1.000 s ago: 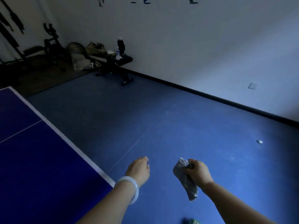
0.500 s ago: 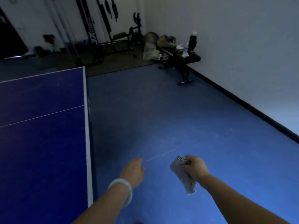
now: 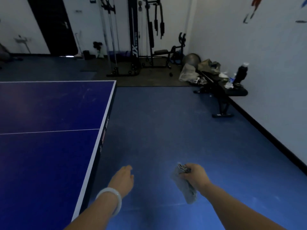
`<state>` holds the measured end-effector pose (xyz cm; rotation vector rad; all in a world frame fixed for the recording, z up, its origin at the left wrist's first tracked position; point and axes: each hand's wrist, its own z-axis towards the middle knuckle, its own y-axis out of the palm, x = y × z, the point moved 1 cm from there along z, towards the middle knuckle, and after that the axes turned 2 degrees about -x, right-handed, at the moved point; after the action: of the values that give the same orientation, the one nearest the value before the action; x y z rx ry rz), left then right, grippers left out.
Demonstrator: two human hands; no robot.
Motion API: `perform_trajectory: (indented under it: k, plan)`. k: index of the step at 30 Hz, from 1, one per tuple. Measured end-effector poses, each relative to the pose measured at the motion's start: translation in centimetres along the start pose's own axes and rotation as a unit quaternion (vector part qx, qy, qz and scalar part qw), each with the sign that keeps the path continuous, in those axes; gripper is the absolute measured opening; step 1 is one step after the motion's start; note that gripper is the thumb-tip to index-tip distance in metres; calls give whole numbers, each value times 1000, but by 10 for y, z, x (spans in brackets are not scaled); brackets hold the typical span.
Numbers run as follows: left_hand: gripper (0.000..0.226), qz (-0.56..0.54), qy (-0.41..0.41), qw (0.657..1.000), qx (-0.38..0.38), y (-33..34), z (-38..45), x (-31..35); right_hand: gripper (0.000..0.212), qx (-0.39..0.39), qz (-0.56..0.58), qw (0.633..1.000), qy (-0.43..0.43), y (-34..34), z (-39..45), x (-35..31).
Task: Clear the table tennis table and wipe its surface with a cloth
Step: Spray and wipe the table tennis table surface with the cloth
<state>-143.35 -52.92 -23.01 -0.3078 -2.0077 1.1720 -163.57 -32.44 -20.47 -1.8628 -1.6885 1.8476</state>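
At the left of the view stands the table tennis table (image 3: 49,130), a flat, dark blue top with a thin white border and a white centre line running across it; faint pale smears show on the far half. Its dark side edge carries small red and white markings, too small to read. The floor (image 3: 157,130) beside it is matte blue, with scuffs and pale specks.

Just right of the table's near edge, the left hand (image 3: 123,179) is held out over the floor, back of the hand up, fingers loosely curled and holding nothing. A smooth, pale, rounded bangle (image 3: 110,199) circles the left wrist.

Further right, well apart from the table, the right hand (image 3: 196,175) is extended at a similar height, fingers curled tight around the cloth (image 3: 185,186). The cloth is grey, soft and folded in layers; the folded end shows above the fingers and the rest hangs limp below the hand, clear of the floor.

Against the back wall stands a black metal gym frame (image 3: 137,39) with hanging straps. At the right wall, a black padded bench (image 3: 222,90) holds crumpled bags and a dark bottle (image 3: 241,73) with a pale cap, standing upright.
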Motion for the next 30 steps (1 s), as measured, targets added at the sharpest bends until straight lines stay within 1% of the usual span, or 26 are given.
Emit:
perform_trajectory:
  k: [2,7,9,12,18,23,26,30]
  plan:
    - [33,-12,-13,1000,14,-13,25,2,10,-8,-9,1000,-16,-4,37,-13]
    - [30,-18,-62,997,48,-37,79,-6,10,-59,-27,997,-48,4,123,-38]
    - [31,-21,-90,994,58,-45,100,-10,14,-90,-43,993,-66,9,161,-47]
    - [34,-30,-135,987,79,-56,132,-14,27,-132,-62,984,-100,14,217,-64]
    - [35,-48,-239,964,107,-68,181,-3,32,-206,-92,960,-167,12,320,-106]
    - [32,-61,-305,939,146,-76,202,1,18,-274,-107,935,-199,34,378,-152]
    - [34,-55,-335,927,158,-87,214,-6,26,-313,-116,916,-221,59,399,-181]
    - [28,-64,-369,910,179,-105,236,-32,28,-350,-132,892,-254,98,424,-224]
